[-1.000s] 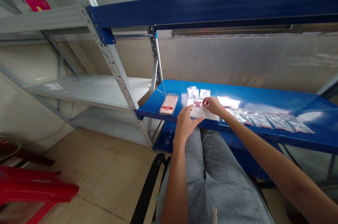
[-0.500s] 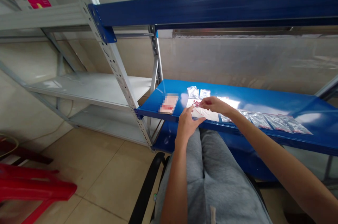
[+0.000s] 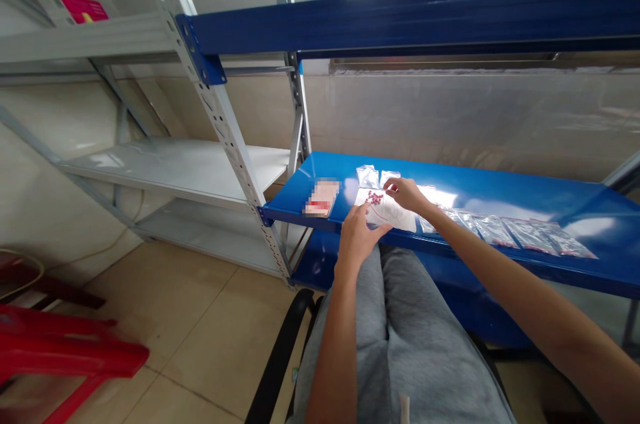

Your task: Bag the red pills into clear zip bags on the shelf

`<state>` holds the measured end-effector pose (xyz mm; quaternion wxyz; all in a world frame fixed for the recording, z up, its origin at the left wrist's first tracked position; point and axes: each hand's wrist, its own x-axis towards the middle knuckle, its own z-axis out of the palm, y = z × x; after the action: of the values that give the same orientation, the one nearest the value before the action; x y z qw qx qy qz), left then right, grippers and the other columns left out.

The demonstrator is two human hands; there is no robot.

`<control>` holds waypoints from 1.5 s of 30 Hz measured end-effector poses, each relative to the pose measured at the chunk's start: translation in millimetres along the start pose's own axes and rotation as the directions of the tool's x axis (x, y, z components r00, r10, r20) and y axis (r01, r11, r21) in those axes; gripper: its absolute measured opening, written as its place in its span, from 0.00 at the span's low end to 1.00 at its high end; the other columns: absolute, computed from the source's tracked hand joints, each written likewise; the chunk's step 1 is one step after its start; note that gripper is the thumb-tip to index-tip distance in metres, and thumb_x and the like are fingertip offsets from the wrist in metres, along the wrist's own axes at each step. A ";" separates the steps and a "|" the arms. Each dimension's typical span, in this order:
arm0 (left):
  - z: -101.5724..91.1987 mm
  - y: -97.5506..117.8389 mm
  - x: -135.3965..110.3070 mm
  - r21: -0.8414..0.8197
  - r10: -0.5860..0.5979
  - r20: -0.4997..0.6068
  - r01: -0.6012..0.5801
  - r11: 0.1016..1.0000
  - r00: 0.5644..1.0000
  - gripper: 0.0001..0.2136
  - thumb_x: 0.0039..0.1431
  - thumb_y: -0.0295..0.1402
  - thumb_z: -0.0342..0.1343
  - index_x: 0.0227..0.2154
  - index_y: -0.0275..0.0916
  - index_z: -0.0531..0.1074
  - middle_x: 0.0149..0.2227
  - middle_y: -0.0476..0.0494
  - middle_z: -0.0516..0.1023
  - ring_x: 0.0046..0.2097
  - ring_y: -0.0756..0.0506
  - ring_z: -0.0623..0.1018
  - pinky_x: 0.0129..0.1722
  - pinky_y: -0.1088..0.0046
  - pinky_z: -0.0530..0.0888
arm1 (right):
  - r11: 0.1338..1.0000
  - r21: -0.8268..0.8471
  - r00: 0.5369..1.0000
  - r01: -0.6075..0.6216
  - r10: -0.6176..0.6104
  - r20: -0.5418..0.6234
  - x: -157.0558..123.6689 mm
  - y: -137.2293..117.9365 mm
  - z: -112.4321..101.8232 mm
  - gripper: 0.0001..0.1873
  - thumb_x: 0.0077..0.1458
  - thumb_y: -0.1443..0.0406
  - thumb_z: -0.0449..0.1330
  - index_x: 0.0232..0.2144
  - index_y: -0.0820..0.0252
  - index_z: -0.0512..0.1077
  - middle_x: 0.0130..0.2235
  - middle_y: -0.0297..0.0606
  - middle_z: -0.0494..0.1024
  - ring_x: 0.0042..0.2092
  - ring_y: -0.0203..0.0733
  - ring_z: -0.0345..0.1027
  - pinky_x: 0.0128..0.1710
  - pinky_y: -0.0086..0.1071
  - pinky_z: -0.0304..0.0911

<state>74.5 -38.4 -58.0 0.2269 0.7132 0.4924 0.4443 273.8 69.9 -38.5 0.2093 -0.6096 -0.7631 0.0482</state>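
On the blue shelf lies a white sheet with a cluster of small red beads. A thin red string curves across the sheet. My left hand rests at the sheet's near left edge, thumb spread from the fingers, fingertips beside the beads and string. Just right of the beads, my right hand hovers over the sheet with its fingers drawn together; anything between them is too small to make out. Behind the sheet are two small clear bags, a left bag and a right bag, the latter partly covered by my right hand.
Several flat clear packets line the shelf's front edge on the right. A blurred-out card-like item lies on the left. A blue beam crosses above the blue shelf. A red stool stands lower left.
My right hand has drawn back from the beads, slightly up and to the right, uncovering more of the sheet. My left hand stays nearly in place; the view has shifted a little.
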 end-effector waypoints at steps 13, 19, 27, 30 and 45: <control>-5.7 -1.1 -1.3 0.028 -0.013 -0.007 0.013 1.000 1.000 0.25 0.53 0.37 0.71 0.53 0.39 0.73 0.45 0.41 0.76 0.48 0.41 0.78 0.50 0.63 0.75 | 0.997 -0.063 0.999 0.044 -0.043 0.022 8.7 5.7 20.8 0.11 0.60 0.72 0.58 0.40 0.64 0.80 0.38 0.46 0.83 0.38 0.44 0.74 0.36 0.30 0.58; -5.2 -4.3 -0.4 0.022 -0.010 -0.022 0.010 1.000 1.000 0.25 0.52 0.38 0.71 0.52 0.40 0.73 0.44 0.41 0.76 0.47 0.40 0.79 0.49 0.63 0.76 | 0.990 0.119 0.997 0.070 -0.072 0.012 -6.5 -5.7 -2.8 0.12 0.61 0.61 0.58 0.35 0.61 0.80 0.32 0.41 0.81 0.32 0.40 0.68 0.32 0.30 0.56; -2.7 0.0 0.4 -0.004 0.024 -0.035 -0.024 1.000 0.999 0.23 0.53 0.36 0.70 0.51 0.39 0.74 0.44 0.41 0.76 0.48 0.41 0.79 0.49 0.64 0.76 | 0.869 0.417 0.913 0.264 -0.365 0.183 -39.0 -40.1 -27.6 0.16 0.60 0.57 0.57 0.37 0.61 0.80 0.33 0.38 0.81 0.33 0.39 0.67 0.35 0.31 0.59; -2.6 0.0 0.4 0.002 0.006 -0.037 -0.006 1.000 0.999 0.24 0.53 0.36 0.71 0.52 0.38 0.74 0.44 0.41 0.77 0.47 0.41 0.79 0.49 0.64 0.76 | 0.890 0.399 0.938 0.219 -0.305 0.166 -33.3 -34.8 -25.8 0.16 0.61 0.60 0.55 0.40 0.62 0.80 0.33 0.39 0.81 0.32 0.39 0.67 0.34 0.31 0.59; -2.1 -9.4 -0.6 0.040 0.006 -0.042 -0.004 0.999 0.999 0.26 0.52 0.38 0.71 0.53 0.39 0.73 0.44 0.41 0.76 0.50 0.40 0.78 0.52 0.62 0.75 | 0.996 0.002 0.996 0.092 -0.092 0.006 -16.5 -4.5 29.5 0.10 0.62 0.65 0.59 0.40 0.63 0.80 0.37 0.44 0.82 0.35 0.43 0.72 0.37 0.31 0.59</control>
<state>67.8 -35.3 -64.4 0.2009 0.7092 0.5042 0.4499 261.4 58.4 -68.1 0.2092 -0.5734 -0.7911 0.0410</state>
